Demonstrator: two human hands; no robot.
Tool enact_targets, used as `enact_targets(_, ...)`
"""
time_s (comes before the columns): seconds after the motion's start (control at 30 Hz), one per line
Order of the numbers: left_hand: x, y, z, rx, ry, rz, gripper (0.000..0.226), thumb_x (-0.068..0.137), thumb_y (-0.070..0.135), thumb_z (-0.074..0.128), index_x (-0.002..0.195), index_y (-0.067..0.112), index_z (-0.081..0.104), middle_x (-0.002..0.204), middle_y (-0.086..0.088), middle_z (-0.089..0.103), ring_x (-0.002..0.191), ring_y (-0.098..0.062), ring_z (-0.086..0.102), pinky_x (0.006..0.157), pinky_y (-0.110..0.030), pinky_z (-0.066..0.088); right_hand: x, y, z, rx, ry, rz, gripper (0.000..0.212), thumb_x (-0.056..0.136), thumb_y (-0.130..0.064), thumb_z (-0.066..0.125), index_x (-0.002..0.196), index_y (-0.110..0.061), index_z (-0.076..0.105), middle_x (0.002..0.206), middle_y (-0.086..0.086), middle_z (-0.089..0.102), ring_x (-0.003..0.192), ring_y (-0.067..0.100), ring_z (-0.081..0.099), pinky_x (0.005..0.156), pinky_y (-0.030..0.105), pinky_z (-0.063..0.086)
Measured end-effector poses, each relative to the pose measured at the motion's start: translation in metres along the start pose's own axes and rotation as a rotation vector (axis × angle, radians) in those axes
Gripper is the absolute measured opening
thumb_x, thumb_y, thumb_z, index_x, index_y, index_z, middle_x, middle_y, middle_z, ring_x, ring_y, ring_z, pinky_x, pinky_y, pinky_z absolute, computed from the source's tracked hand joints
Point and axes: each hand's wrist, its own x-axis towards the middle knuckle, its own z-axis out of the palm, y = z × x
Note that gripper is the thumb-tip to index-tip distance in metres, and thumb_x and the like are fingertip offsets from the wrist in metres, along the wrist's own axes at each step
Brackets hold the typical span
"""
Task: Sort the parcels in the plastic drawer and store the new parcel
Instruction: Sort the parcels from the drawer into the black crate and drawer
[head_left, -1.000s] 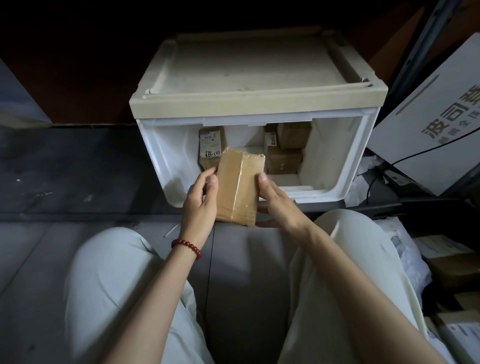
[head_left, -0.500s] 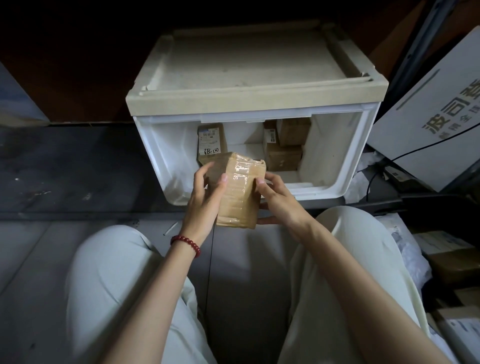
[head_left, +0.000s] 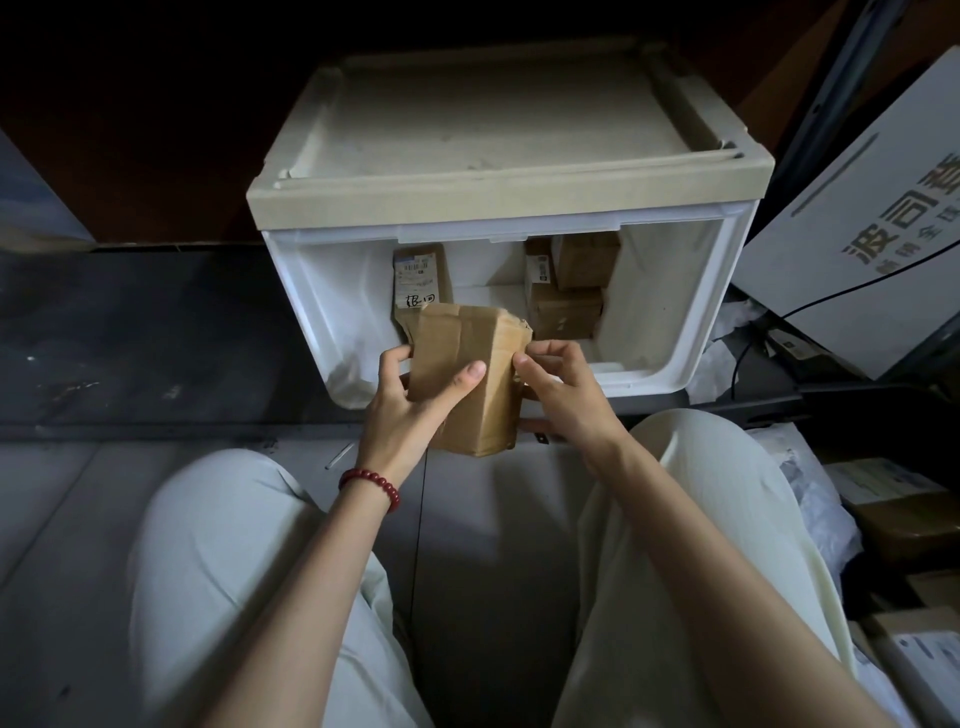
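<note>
Seen from the head camera: a seated person in pale trousers holds a small brown cardboard parcel wrapped in clear tape (head_left: 470, 379) upright between both hands, just in front of the open mouth of a white plastic drawer with a beige top (head_left: 675, 317). The left hand (head_left: 415, 397) grips the parcel's left edge, thumb laid across the front face and fingers curled round behind it; a red bead bracelet (head_left: 370, 480) circles that wrist. The right hand (head_left: 563, 387) pinches the parcel's upper right edge between thumb and fingertips, the other fingers curled.

Just beyond the grip, inside the drawer, a brown parcel with a white printed label and handwriting (head_left: 418, 273) stands against the back wall, its lower part hidden behind the held parcel. Beyond and to the right of the grip, two brown boxes (head_left: 569, 306) sit stacked in the drawer's back right corner.

Well to the right of the grip, a large white carton printed with grey characters (head_left: 857, 234) leans beside the drawer, a black cable (head_left: 831, 296) trailing across it. Below it, more labelled parcels (head_left: 904, 499) lie on the floor.
</note>
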Motion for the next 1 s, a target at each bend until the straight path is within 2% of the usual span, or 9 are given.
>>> enact_targets(0.1, -0.002, 0.002, 0.001, 0.021, -0.007, 0.027, 0.070, 0.063, 0.072, 0.057, 0.120, 0.037, 0.035, 0.108, 0.011, 0.060, 0.095, -0.007, 0.057, 0.064, -0.024, 0.044, 0.001, -0.001, -0.002, -0.030, 0.013, 0.003, 0.027, 0.097, -0.033, 0.053, 0.120, -0.020, 0.049, 0.123, -0.002, 0.057, 0.092, 0.006, 0.060, 0.068, 0.028, 0.056)
enact_targets(0.23, 0.000, 0.000, 0.002, 0.058, -0.016, 0.047, 0.065, 0.066, 0.074, 0.054, 0.118, 0.039, 0.035, 0.123, 0.000, 0.060, 0.105, -0.017, 0.057, 0.063, -0.022, 0.040, -0.002, -0.006, -0.002, 0.012, -0.010, 0.066, 0.033, 0.100, -0.043, 0.044, 0.124, -0.023, 0.051, 0.123, -0.003, 0.057, 0.105, 0.015, 0.060, 0.063, 0.026, 0.055)
enact_targets(0.37, -0.001, 0.001, 0.003, 0.059, -0.022, 0.052, 0.062, 0.067, 0.074, 0.050, 0.116, 0.039, 0.036, 0.125, 0.001, 0.057, 0.109, -0.020, 0.055, 0.066, -0.022, 0.039, -0.002, -0.007, -0.002, 0.013, -0.027, 0.077, 0.047, 0.100, -0.048, 0.037, 0.137, -0.020, 0.047, 0.126, -0.004, 0.054, 0.109, 0.018, 0.058, 0.061, 0.025, 0.054)
enact_targets(0.53, -0.002, 0.005, 0.003, 0.040, -0.057, 0.070, 0.058, 0.069, 0.077, 0.042, 0.112, 0.039, 0.035, 0.122, 0.003, 0.050, 0.105, -0.015, 0.051, 0.074, -0.032, 0.046, -0.002, -0.003, -0.002, -0.038, -0.064, 0.058, 0.049, 0.099, -0.048, 0.040, 0.138, -0.019, 0.045, 0.122, -0.004, 0.052, 0.116, 0.019, 0.054, 0.080, 0.035, 0.056)
enact_targets(0.6, -0.002, 0.006, 0.002, 0.033, -0.052, 0.094, 0.048, 0.073, 0.078, 0.038, 0.104, 0.042, 0.036, 0.118, 0.006, 0.050, 0.106, -0.016, 0.051, 0.080, -0.038, 0.048, -0.002, -0.001, -0.002, -0.060, -0.063, 0.043, 0.046, 0.099, -0.044, 0.044, 0.137, -0.020, 0.042, 0.122, -0.004, 0.053, 0.118, 0.020, 0.054, 0.088, 0.041, 0.055)
enact_targets(0.73, -0.001, 0.005, 0.001, 0.049, -0.024, 0.139, 0.023, 0.097, 0.054, 0.031, 0.107, 0.035, 0.038, 0.115, 0.008, 0.051, 0.107, -0.017, 0.049, 0.079, -0.034, 0.041, -0.001, -0.002, -0.002, 0.001, -0.010, 0.056, 0.047, 0.098, -0.037, 0.049, 0.137, -0.017, 0.031, 0.122, -0.002, 0.051, 0.108, 0.018, 0.056, 0.069, 0.031, 0.057)
enact_targets(0.8, -0.001, 0.003, 0.000, 0.042, -0.004, 0.161, 0.014, 0.099, 0.041, 0.039, 0.110, 0.032, 0.038, 0.109, 0.016, 0.050, 0.107, -0.016, 0.049, 0.081, -0.037, 0.043, 0.002, 0.000, -0.002, 0.017, 0.049, 0.053, 0.040, 0.096, -0.034, 0.054, 0.128, -0.018, 0.035, 0.126, 0.000, 0.054, 0.107, 0.017, 0.058, 0.070, 0.034, 0.058)
enact_targets(0.9, -0.001, 0.001, 0.002, 0.014, 0.002, 0.179, 0.028, 0.094, 0.037, 0.053, 0.117, 0.033, 0.037, 0.116, 0.012, 0.047, 0.113, -0.014, 0.049, 0.081, -0.028, 0.042, 0.004, 0.003, -0.002, -0.029, 0.074, 0.029, 0.040, 0.090, -0.030, 0.065, 0.120, -0.020, 0.041, 0.127, 0.000, 0.056, 0.102, 0.012, 0.059, 0.085, 0.041, 0.057)
enact_targets(1.0, -0.003, 0.001, 0.004, -0.002, 0.022, 0.153, 0.049, 0.088, 0.040, 0.061, 0.128, 0.034, 0.032, 0.122, 0.009, 0.044, 0.112, -0.010, 0.048, 0.078, -0.020, 0.041, 0.002, 0.004, -0.002, -0.040, 0.033, 0.013, 0.050, 0.085, -0.038, 0.071, 0.124, -0.018, 0.046, 0.120, -0.005, 0.058, 0.105, 0.010, 0.060, 0.094, 0.043, 0.053)
